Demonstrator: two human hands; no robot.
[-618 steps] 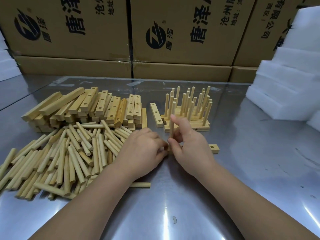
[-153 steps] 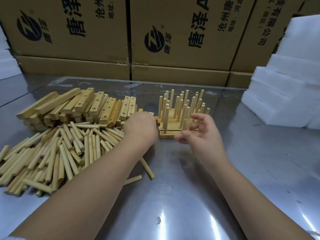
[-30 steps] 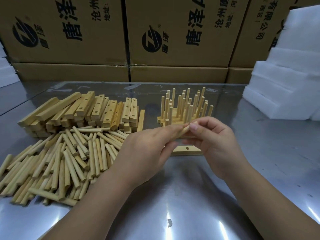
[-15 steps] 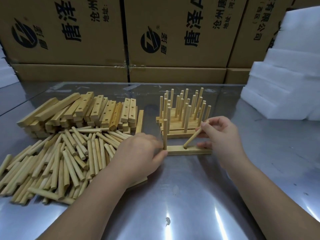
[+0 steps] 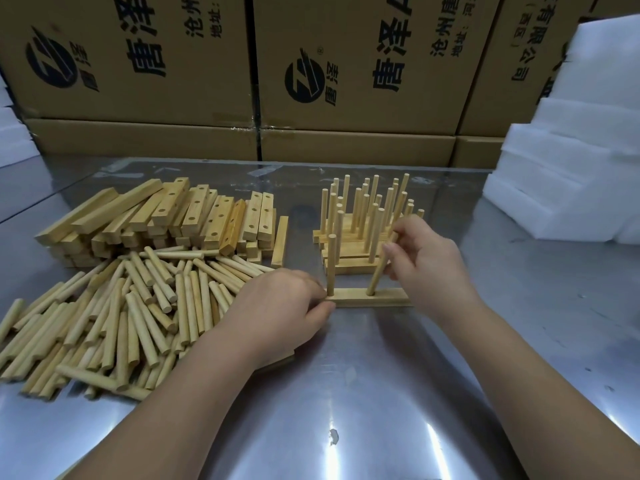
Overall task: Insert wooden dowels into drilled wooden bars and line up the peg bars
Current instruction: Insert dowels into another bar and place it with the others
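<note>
Just right of the frame's centre, a drilled wooden bar [image 5: 384, 301] is lying flat on the steel counter [image 5: 381, 393]. The person's left hand [image 5: 277, 306] is gripping the bar's left end, its fingers [image 5: 313, 284] curled and clamped on the wood. One dowel [image 5: 331, 265] is standing upright in the hole nearest that hand. The right hand [image 5: 433, 265] is pinching a second dowel [image 5: 377, 275] near its top. That dowel is leaning to the right, with its lower end sitting in the bar's middle hole. Just behind the bar, finished peg bars [image 5: 349, 252] are sitting side by side in a row. At lower left, loose dowels [image 5: 138, 306] are lying in a heap, with stacked drilled bars [image 5: 194, 216] behind them. Across the top, cardboard boxes [image 5: 363, 64] are standing in a wall, and white foam blocks [image 5: 571, 168] are sitting at the right edge.
</note>
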